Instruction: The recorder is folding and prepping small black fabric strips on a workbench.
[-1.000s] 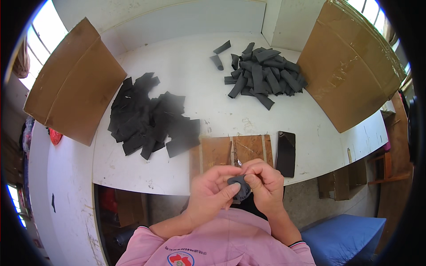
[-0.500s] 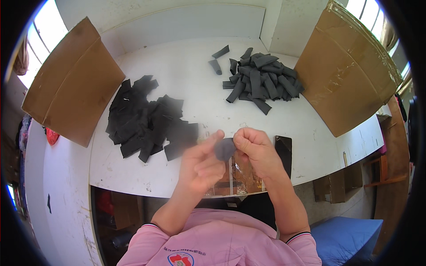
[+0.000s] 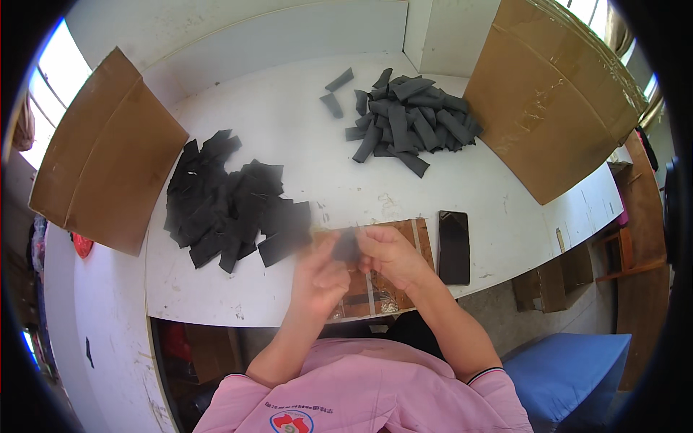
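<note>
Over the near edge of the table, a small dark grey piece of fabric (image 3: pixel 346 247) is held up between my hands. My right hand (image 3: pixel 393 256) pinches its right side with thumb and fingers. On the other side, my left hand (image 3: pixel 317 278) is closed against the piece's left edge, its fingers curled and somewhat blurred. Beneath both hands lies a brown board (image 3: pixel 413 238) with strips of clear tape. A pile of flat black fabric pieces (image 3: pixel 220 202) spreads to the left. Farther off on the right is a heap of dark grey fabric tubes (image 3: pixel 411 119).
Two cardboard sheets or boxes stand at the sides, one left (image 3: pixel 108 155) and one right (image 3: pixel 552 94). A black phone (image 3: pixel 454 247) lies right of the board. Two loose tubes (image 3: pixel 332 105) sit beside the heap. A blue bin (image 3: pixel 570 379) is at lower right.
The view has shifted slightly, so the piles sit farther left and the phone shows fully. Both hands have moved a little lower, and the fabric piece has turned between them.
</note>
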Motion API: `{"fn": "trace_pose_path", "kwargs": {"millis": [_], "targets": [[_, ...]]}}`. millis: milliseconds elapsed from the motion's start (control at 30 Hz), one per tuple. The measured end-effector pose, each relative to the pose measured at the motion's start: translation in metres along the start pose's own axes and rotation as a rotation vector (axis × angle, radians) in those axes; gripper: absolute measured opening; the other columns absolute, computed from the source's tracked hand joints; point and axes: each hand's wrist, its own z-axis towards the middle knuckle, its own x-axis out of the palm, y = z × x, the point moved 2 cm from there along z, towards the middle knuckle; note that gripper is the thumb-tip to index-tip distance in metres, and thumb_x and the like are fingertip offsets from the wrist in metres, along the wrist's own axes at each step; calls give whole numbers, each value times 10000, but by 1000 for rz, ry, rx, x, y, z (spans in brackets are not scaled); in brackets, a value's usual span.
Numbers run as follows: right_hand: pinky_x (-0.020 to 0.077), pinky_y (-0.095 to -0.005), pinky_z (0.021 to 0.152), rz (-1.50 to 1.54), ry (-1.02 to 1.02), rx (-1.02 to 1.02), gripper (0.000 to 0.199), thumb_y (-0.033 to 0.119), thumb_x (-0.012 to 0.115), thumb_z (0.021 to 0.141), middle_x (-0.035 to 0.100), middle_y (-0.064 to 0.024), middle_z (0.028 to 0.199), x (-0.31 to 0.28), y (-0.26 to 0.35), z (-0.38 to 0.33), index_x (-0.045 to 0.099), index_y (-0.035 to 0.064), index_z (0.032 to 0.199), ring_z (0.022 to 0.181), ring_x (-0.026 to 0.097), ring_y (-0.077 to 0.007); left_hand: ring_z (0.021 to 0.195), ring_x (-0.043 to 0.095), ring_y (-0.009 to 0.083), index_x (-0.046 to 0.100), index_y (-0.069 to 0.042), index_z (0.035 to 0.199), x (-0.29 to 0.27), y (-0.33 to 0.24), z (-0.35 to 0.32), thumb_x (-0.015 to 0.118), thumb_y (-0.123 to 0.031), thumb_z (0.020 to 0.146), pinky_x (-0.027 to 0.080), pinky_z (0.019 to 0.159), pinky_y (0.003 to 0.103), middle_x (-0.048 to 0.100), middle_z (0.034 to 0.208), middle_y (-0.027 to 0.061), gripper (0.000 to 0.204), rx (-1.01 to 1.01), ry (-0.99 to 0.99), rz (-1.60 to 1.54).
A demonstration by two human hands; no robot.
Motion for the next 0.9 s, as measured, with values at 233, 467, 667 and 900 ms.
{"fn": "trace_pose_path", "kwargs": {"millis": [233,467,667,900], "targets": [[368,-208,528,-89,-30,-32,198,179,482,840,491,-2,627,-4,1,-8,509,40,703,555,442,-60,854,511,112,452,12,1130,23,1,-10,530,-79,823,420,720,225,542,964,72,330,692,111,1356],[404,-298,506,-1022,-189,-818,259,256,589,750,496,-69,632,23,55,-34,505,24,670,626,516,-180,839,516,148,528,21,885,39,12,-16,577,-87,794,410,760,267,570,892,98,149,849,308,1383],[400,-329,462,-1293,-140,-748,230,232,601,711,485,-42,615,12,26,-22,480,60,618,589,519,-206,843,527,163,519,-3,884,15,7,-12,587,-63,777,388,810,280,570,909,114,140,668,116,1068],[408,-331,457,-1227,-201,-815,153,192,576,747,501,-54,634,17,26,-28,531,69,668,579,523,-227,884,519,205,562,7,835,41,8,-2,621,-112,752,392,800,288,563,959,129,156,554,280,1397]]}}
